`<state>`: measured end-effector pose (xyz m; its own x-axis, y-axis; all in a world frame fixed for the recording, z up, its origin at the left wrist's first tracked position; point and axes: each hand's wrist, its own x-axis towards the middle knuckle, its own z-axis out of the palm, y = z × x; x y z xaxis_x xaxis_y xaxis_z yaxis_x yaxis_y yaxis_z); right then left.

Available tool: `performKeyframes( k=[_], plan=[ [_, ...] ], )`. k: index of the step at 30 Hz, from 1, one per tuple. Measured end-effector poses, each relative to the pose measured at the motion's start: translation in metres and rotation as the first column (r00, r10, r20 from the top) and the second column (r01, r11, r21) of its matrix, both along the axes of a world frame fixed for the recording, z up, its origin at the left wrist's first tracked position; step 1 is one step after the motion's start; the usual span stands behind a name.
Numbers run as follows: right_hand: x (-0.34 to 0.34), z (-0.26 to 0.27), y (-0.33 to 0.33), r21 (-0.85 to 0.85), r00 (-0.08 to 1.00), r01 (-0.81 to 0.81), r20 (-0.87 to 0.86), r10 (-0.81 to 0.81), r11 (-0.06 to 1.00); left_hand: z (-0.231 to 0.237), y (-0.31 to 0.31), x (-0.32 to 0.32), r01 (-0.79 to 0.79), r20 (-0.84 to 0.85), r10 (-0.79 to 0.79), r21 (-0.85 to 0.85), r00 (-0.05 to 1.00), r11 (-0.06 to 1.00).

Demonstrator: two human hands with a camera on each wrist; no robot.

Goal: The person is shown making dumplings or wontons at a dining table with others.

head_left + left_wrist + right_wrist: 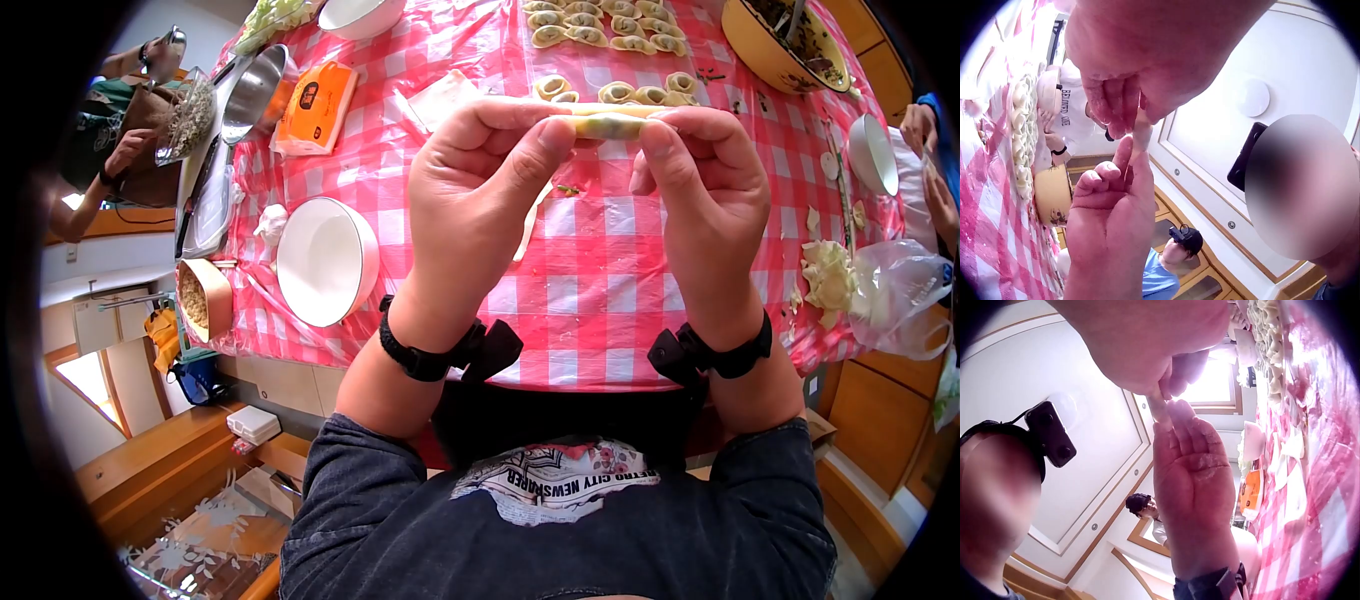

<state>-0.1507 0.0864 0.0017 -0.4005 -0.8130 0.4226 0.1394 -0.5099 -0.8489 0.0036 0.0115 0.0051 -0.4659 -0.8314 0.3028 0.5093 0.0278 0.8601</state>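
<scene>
Nearside of shaped dumplings (626,26), left hand (478,175) and right hand (710,185) pinch one dough roll (608,126) by its ends, apparently mid-fold, while probable wrappers (445,97) left of those dumplings and filling (822,66) to their right remain unused.

My feed has a round white bowl (322,262) left of the pale folded dough wrapper (608,126), a round yellow basin (757,55) behind, right.

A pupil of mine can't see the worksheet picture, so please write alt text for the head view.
A person's hands pinch both ends of a folded dough piece above a red checked tablecloth. Rows of shaped dumplings lie beyond, with a white bowl and an orange packet to the left.
</scene>
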Motion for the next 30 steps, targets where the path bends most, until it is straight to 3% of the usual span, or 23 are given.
performKeyframes(
  k=[2, 18, 30],
  plan=[
    [0.0, 0.0, 0.0, 0.01, 1.0, 0.013, 0.0, -0.013, 1.0, 0.0, 0.0, 0.0, -0.027, 0.061, 0.031, -0.063, 0.998, 0.998],
    [-0.005, -0.004, -0.003, 0.049, 1.0, 0.001, -0.019, -0.001, 0.999, -0.001, 0.001, 0.001, -0.044, 0.114, 0.053, -0.075, 0.992, 0.996],
    [-0.018, -0.001, -0.008, 0.156, 0.942, -0.257, 0.259, 0.212, 0.954, 0.013, 0.0, 0.005, 0.209, 0.088, -0.2, -0.12, 0.976, 0.97]
  ],
)
